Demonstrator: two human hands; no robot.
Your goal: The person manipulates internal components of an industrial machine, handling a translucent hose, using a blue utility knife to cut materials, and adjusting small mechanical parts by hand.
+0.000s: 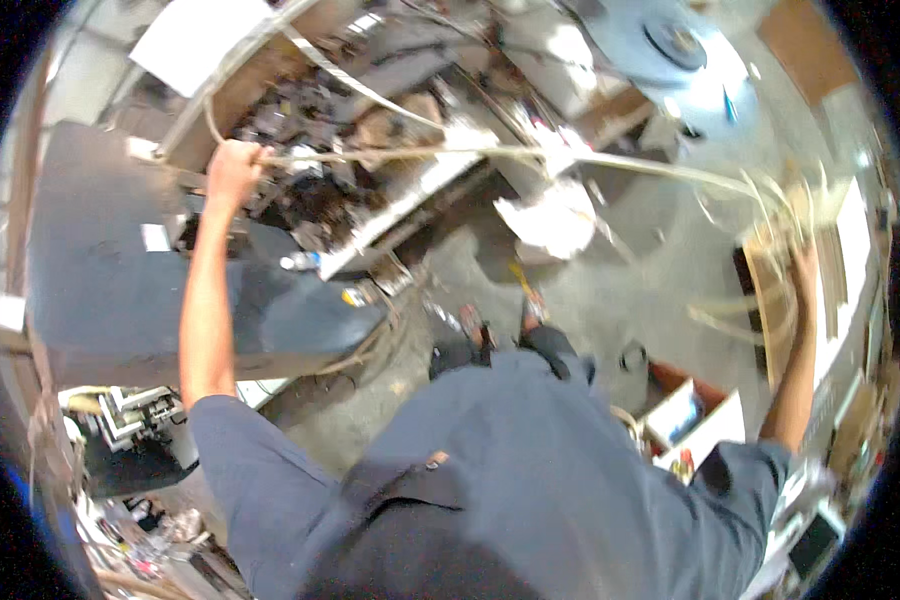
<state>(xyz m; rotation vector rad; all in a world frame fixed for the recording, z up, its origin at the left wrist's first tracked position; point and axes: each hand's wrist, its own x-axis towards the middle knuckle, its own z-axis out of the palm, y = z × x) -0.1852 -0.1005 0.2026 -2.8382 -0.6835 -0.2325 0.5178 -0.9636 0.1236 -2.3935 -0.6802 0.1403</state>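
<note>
A pale, thin rope [410,154] runs nearly level across the view, stretched between my widely spread arms. At the left, my left hand [236,172] is closed in a fist around it, above a grey padded surface. Far to the right, my right hand [803,262] is blurred, its fingers closed around the rope, with several loose loops fanning out above and beside it. Another pale length curves up behind my left hand; whether it joins the stretched rope I cannot tell.
A trough of dark scraps [315,205] lies beyond my left arm, beside the grey padded surface [110,290]. A crumpled white bag [550,222] sits ahead. Upper right stands a round blue machine part [675,45]. An open drawer box [705,425] and boards flank my right arm.
</note>
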